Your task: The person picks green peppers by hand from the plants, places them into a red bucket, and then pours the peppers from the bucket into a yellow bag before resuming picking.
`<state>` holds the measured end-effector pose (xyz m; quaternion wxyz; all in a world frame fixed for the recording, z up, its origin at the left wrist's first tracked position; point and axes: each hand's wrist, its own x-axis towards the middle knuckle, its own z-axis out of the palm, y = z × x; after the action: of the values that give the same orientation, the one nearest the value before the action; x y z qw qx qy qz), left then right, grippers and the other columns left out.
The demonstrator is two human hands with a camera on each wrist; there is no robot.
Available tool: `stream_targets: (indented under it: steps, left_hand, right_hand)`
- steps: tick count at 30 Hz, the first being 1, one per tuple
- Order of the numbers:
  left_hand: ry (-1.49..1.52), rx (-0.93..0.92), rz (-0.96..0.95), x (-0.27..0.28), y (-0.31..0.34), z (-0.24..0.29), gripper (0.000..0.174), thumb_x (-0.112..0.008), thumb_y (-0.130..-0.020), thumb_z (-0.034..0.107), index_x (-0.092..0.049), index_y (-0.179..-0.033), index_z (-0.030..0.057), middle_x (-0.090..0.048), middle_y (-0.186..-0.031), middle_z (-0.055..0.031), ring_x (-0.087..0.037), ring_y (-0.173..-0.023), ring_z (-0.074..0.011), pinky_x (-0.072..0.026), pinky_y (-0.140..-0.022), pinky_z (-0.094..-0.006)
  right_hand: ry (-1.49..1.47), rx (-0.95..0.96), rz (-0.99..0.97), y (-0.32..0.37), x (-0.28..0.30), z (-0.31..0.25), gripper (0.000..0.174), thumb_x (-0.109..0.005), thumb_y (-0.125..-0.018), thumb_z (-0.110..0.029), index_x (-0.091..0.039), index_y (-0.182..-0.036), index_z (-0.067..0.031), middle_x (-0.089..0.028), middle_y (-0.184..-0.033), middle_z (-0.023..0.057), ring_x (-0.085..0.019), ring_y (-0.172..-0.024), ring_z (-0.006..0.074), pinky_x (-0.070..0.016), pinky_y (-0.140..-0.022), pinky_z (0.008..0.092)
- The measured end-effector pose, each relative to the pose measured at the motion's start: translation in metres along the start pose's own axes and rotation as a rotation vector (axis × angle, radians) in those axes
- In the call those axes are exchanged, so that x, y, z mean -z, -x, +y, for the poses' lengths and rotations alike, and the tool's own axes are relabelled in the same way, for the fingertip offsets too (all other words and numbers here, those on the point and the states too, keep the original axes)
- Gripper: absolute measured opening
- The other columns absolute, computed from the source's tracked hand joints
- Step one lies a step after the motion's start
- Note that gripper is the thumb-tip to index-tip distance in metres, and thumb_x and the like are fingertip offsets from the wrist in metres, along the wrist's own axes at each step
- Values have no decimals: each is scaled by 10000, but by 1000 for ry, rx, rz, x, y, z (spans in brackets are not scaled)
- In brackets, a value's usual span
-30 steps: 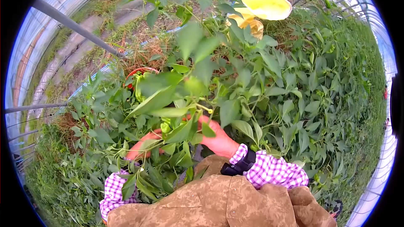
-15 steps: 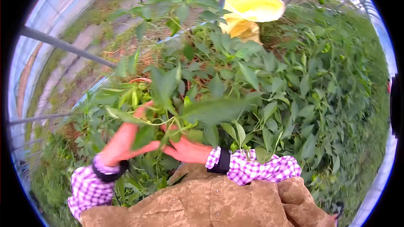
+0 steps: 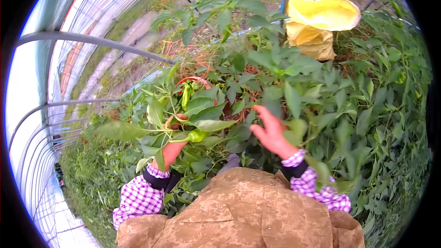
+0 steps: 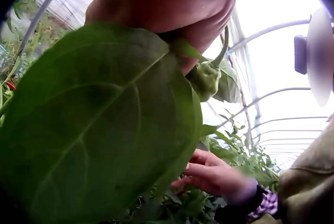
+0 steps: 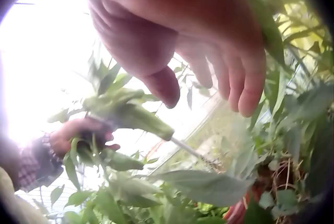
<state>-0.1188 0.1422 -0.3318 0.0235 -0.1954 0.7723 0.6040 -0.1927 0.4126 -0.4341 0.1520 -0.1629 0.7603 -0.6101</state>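
Observation:
In the head view my left hand point(image 3: 172, 153) is among leaves at centre left, its fingers curled around a leafy pepper branch point(image 3: 166, 130). A green pepper point(image 3: 196, 135) on a curved stem lies beside that hand; in the left wrist view the same pepper point(image 4: 204, 80) shows just below the palm. Leaves hide part of the grip. My right hand point(image 3: 273, 134) is apart to the right, over the foliage, with fingers extended and holding nothing. The right wrist view shows its thumb and fingers point(image 5: 245, 83) spread, pointing down.
Beyond the left hand a red container point(image 3: 197, 79) holds green peppers point(image 3: 186, 96), partly covered by leaves. A yellow bag point(image 3: 317, 41) stands open at the back right. Dense pepper plants point(image 3: 376, 105) fill the right side. A grey greenhouse pipe point(image 3: 105, 41) crosses the upper left.
Both hands were close together among the leaves; now the right hand has drawn away rightward, with nothing in it. The left hand has closed around a branch. The head view has shifted left.

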Motion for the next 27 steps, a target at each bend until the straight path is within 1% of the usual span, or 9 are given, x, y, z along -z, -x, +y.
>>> stream_targets:
  steps: [4,7,12,15,18,19,24,25,27]
  left_hand:
    - [-88,3,40,10,7,11,456,-678,-729,-2,-555,-1163,65,-589,-998,-40,-558,-901,-119,-476,-806,-267]
    - [18,42,-13,14,14,4,468,-659,-724,-17,-552,-1173,64,-586,-994,-40,-559,-905,-127,-474,-812,-270]
    - [-49,53,-103,9,36,8,549,-744,-754,74,-486,-1238,75,-566,-1047,-37,-551,-965,-141,-451,-883,-278]
    - [416,-21,-66,8,45,-14,433,-645,-842,164,-472,-1223,50,-571,-1060,-80,-558,-993,-185,-477,-888,-354]
    - [668,157,-144,29,54,-9,642,-665,-799,371,-451,-1272,-6,-490,-1210,-88,-499,-1106,-186,-424,-957,-338]
    - [391,165,-124,27,57,4,789,-633,-725,620,-471,-1226,32,-521,-1139,-109,-506,-1047,-206,-438,-933,-395]
    - [454,42,96,43,67,-6,487,-489,-907,447,-571,-1021,-19,-625,-940,-116,-616,-857,-209,-528,-774,-338]
    - [119,-21,228,58,69,-21,463,-481,-916,421,-581,-994,-24,-642,-900,-106,-623,-835,-202,-532,-767,-335]
    - [177,-29,231,71,75,-31,450,-458,-928,411,-598,-988,-13,-649,-895,-102,-627,-820,-193,-530,-756,-326]
  right_hand:
    - [-239,-123,-14,-23,37,-21,239,-616,-857,-136,-607,-1049,7,-648,-914,52,-590,-807,91,-492,-674,234]
    - [-250,62,-54,-38,32,-48,76,-642,-811,-77,-660,-825,-4,-641,-763,37,-580,-693,96,-456,-605,240]
    - [-38,330,-339,-41,-17,-88,96,-696,-725,-68,-645,-799,-34,-637,-867,95,-605,-832,240,-463,-739,331]
    - [166,380,-361,-41,-33,-104,274,-735,-683,-116,-598,-913,-59,-596,-985,102,-567,-957,281,-425,-816,359]
    - [42,270,-443,-37,-47,-101,529,-767,-671,-220,-491,-1096,-69,-536,-1092,114,-537,-1012,298,-404,-847,388]
    - [67,252,-439,-33,-46,-88,529,-767,-671,-220,-491,-1096,-69,-536,-1092,114,-537,-1012,298,-404,-847,388]
    - [606,71,-236,5,0,-15,579,-753,-667,-206,-497,-1175,-101,-558,-1104,124,-545,-1031,312,-441,-873,415]
    - [672,-33,-208,8,12,-19,585,-737,-686,-229,-489,-1198,-93,-579,-1110,138,-564,-1013,329,-456,-862,412]
    - [839,-323,-211,9,46,-23,625,-677,-758,-329,-454,-1288,-84,-602,-1128,158,-586,-968,356,-460,-853,410]
